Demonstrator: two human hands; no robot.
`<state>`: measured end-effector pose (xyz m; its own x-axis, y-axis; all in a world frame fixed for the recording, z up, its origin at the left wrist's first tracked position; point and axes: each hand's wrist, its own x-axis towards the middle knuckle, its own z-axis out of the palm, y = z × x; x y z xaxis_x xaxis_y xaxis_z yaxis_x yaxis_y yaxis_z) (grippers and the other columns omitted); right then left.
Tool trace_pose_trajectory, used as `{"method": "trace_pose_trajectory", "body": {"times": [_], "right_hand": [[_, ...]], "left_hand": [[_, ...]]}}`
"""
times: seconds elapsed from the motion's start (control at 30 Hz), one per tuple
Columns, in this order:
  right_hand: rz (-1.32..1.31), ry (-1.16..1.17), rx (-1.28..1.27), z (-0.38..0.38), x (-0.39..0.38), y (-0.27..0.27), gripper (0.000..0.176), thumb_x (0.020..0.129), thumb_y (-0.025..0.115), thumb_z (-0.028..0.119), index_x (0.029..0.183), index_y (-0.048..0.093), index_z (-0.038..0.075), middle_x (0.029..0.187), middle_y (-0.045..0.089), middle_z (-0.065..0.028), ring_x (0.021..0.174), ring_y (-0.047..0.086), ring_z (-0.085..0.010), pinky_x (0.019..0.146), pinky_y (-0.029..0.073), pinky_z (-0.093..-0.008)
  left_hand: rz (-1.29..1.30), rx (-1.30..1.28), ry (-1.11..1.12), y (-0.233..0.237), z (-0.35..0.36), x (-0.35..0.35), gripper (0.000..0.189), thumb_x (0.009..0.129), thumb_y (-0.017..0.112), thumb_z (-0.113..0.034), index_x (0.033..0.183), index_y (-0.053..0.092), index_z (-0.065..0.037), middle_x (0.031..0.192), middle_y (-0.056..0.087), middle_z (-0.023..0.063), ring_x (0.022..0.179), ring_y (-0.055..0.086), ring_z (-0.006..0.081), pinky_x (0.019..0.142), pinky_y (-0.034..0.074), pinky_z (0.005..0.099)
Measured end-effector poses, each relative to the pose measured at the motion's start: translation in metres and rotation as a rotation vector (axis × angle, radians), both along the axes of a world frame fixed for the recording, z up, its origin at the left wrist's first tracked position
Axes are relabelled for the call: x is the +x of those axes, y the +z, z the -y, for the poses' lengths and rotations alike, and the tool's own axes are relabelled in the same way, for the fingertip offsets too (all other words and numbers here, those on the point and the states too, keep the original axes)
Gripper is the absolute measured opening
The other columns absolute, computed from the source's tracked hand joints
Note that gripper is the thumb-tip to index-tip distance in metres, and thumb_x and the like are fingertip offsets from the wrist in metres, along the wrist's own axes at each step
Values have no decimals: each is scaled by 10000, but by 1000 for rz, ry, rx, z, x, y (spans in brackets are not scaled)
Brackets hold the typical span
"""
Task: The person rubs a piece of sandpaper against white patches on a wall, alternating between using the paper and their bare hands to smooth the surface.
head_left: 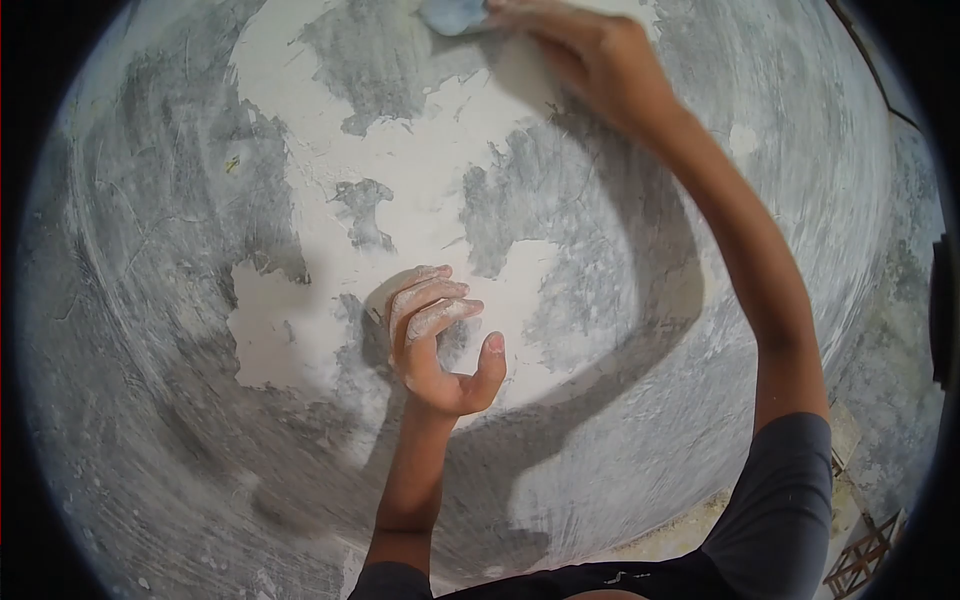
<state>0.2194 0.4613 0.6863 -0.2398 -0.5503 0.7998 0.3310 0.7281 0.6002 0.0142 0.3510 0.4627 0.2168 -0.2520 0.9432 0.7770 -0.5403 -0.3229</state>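
A grey wall (610, 270) fills most of the view, with ragged patches of white plaster (400, 150) spread over its middle and upper part. At the top edge my right hand (610, 60) grips a pale blue, rounded flat tool (455, 14) against the wall; the tool is blurred and partly cut off by the frame. Lower down, my left hand (440, 345) is close in front of the plaster, its fingers loosely curved and the thumb apart, holding nothing. White powder coats the fingers of this hand.
Shadows of both arms fall across the wall. A lattice-like brown frame (865, 555) stands at the lower right, near a strip of pale floor (680, 528). Along the right side, a dark object (942, 310) borders the view.
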Motion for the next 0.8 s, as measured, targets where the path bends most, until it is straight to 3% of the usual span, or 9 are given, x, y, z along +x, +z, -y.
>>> {"method": "trace_pose_trajectory", "body": {"times": [0.17,0.3,0.37,0.4,0.43,0.5,0.57,0.63,0.8], "right_hand": [[-285,-12,-275,-15,6,43,214,920,658,29,1108,740,-29,1037,744,-229,828,757,-327,721,573,-341],[44,19,74,-3,-14,-1,301,858,685,-10,1155,735,-27,1247,722,-168,1024,753,-333,911,593,-394],[39,-20,-36,-12,2,24,247,900,671,-2,1133,737,-51,1212,729,-193,979,765,-322,856,605,-368],[-107,11,-111,-10,1,39,219,909,666,11,1102,745,-55,1161,741,-206,929,773,-308,805,610,-344],[-210,94,-340,-8,3,48,225,913,665,37,1103,746,-51,1109,750,-218,910,775,-312,801,609,-347],[-222,-6,-185,-15,-9,50,245,920,658,56,1130,741,-40,1150,745,-210,953,769,-321,830,607,-353],[-60,-14,29,-9,-22,15,266,914,661,52,1156,732,-33,1201,730,-207,1004,758,-323,867,600,-359],[89,53,15,5,-19,7,290,895,668,32,1173,728,-23,1241,711,-213,1049,747,-315,892,595,-362],[-188,-12,-277,-9,-4,49,249,897,673,2,1132,739,-44,1120,734,-251,919,767,-340,807,598,-369]], "left_hand": [[8,19,-59,-5,8,-2,255,819,702,-179,1040,647,-64,1055,664,122,1043,620,341,958,511,489],[28,21,-29,-5,1,-2,250,815,700,-184,1035,653,-73,1056,667,112,1042,621,338,950,513,487],[28,6,-6,-3,3,-2,253,810,702,-183,1034,655,-75,1055,669,112,1046,622,340,949,513,485],[34,-5,10,0,3,0,256,805,704,-182,1033,657,-76,1053,670,112,1050,623,341,948,513,484],[37,-17,13,0,5,2,256,805,704,-182,1033,657,-76,1053,670,112,1050,623,341,948,513,484],[-12,1,-78,10,2,5,273,791,715,-167,1041,662,-72,1036,677,111,1017,641,329,927,524,468],[-42,-25,-114,14,0,7,283,783,724,-156,1046,664,-70,1029,681,110,996,651,322,914,530,459],[-61,-37,-134,20,-2,6,293,776,733,-145,1051,666,-68,1022,686,109,975,662,315,902,535,451],[-83,-71,-109,19,-3,1,296,763,747,-107,1048,677,-75,1020,692,104,964,673,312,886,538,435]]}}
